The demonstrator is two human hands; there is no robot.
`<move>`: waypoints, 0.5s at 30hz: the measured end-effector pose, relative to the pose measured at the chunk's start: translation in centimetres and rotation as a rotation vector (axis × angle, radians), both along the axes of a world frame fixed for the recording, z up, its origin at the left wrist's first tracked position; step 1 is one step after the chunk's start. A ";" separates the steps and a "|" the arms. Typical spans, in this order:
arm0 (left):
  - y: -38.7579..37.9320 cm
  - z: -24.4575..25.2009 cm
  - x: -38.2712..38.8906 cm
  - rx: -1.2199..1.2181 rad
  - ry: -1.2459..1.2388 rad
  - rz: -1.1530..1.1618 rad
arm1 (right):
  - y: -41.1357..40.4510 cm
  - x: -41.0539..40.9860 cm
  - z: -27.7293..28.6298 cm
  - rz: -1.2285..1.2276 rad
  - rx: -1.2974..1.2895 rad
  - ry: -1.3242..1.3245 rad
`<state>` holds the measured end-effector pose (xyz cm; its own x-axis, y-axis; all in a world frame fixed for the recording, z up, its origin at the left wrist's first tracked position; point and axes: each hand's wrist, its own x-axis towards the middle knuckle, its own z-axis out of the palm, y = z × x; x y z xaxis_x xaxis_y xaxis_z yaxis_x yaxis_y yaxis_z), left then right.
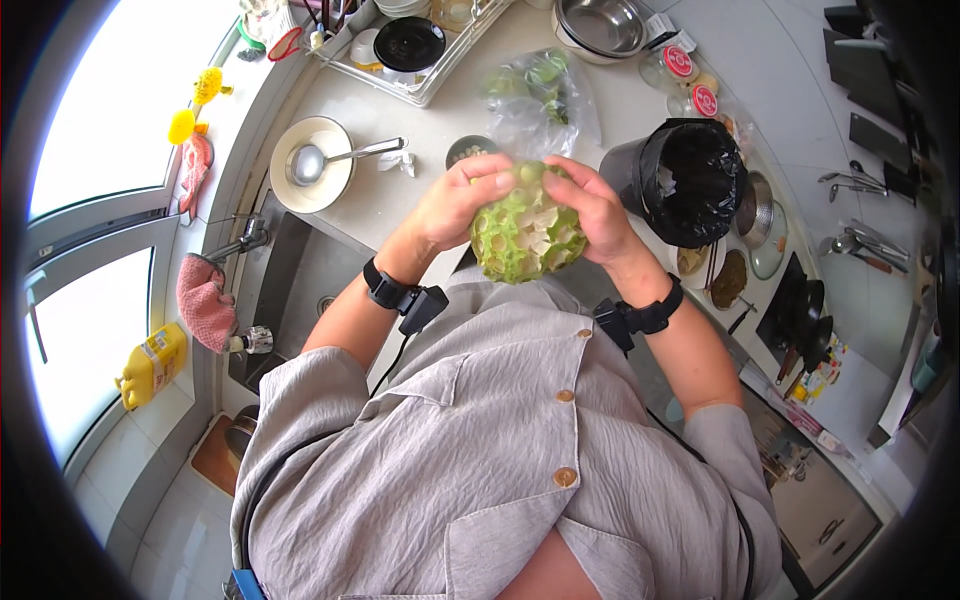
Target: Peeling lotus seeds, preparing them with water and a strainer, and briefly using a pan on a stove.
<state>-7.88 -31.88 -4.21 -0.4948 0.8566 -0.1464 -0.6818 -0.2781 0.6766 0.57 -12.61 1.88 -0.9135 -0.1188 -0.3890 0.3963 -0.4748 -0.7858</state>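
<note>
A large green lotus seed pod [525, 232] is held up in front of me, with many hollow sockets and a torn pale patch in its middle. A few round green seeds [531, 174] sit at its far edge. My left hand [461, 196] grips the pod's left side, its thumb on the top. On the right side my right hand [592, 206] holds it, thumb near the seeds. Just beyond my left fingers stands a small dark bowl [470, 144] with pale seeds in it, partly covered by my hand.
Behind the pod lies a clear plastic bag [551, 97] with green things inside. A bin with a black liner [694, 184] stands right. Left are a cream bowl [283, 154] holding a ladle [308, 165], a sink [319, 259] and a dish rack [427, 94]. Jars with red lids [677, 63] stand back right.
</note>
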 end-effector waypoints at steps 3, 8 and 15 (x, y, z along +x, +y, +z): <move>0.0 0.0 -0.4 -0.019 -0.074 0.002 | 0.5 0.0 -0.9 -0.042 -0.135 -0.092; -0.4 1.8 -1.7 -0.565 0.954 0.328 | 2.2 -0.6 -1.5 0.113 0.372 0.067; 0.6 3.7 -0.8 -0.474 1.374 0.319 | 2.2 -1.1 1.2 0.189 0.829 0.206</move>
